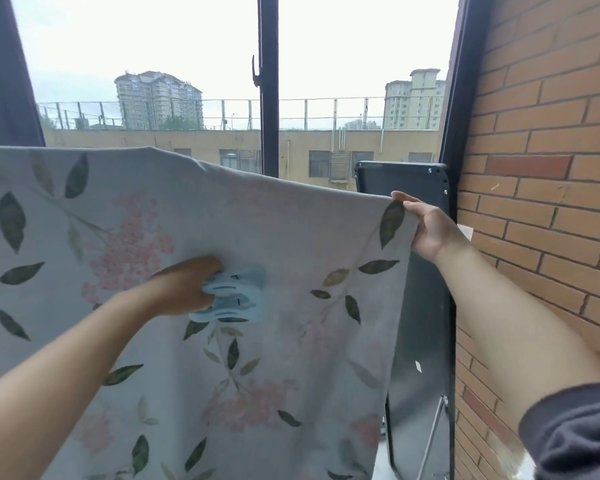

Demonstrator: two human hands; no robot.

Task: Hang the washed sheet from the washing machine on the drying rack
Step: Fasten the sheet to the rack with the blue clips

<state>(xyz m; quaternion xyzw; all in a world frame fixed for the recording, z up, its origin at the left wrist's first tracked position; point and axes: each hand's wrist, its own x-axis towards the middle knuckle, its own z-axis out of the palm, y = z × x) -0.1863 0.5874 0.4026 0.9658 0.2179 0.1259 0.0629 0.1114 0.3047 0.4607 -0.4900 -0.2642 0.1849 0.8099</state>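
The washed sheet (291, 237), pale grey with green leaves and pink blossoms, hangs spread out in front of me and fills the lower left of the view. Its top edge slopes down toward the right. My right hand (426, 226) pinches the sheet's upper right corner and holds it up. My left hand (187, 289) grips light blue plastic clothes clips (236, 296) in front of the sheet's middle. The drying rack itself is hidden behind the cloth.
A dark upright panel (420, 306) with a thin metal leg stands just right of the sheet. A brick wall (541, 168) closes off the right side. Behind the sheet, a large window with dark frames (269, 98) looks out on buildings.
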